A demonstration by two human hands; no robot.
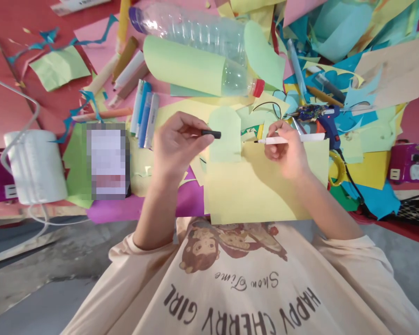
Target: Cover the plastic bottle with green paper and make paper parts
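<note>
A black marker cap [211,134] is pinched in the fingertips of my left hand [181,142]. My right hand [284,144] grips a white felt-tip marker [309,137], its dark bare tip pointing left toward the cap. Cap and tip are apart. Below and between the hands lies a light green paper cutout [226,135] with a rounded top. It overlaps a larger sheet of yellow paper [251,190] at the table's near edge.
Beyond my hands lie clear plastic bottles, one [237,81] wrapped in green paper. A glue gun [321,118], yellow tape roll [337,168] and paper scraps lie right. Several markers [145,114], a blurred phone-like screen [108,160] and a white cylinder [37,165] stand left.
</note>
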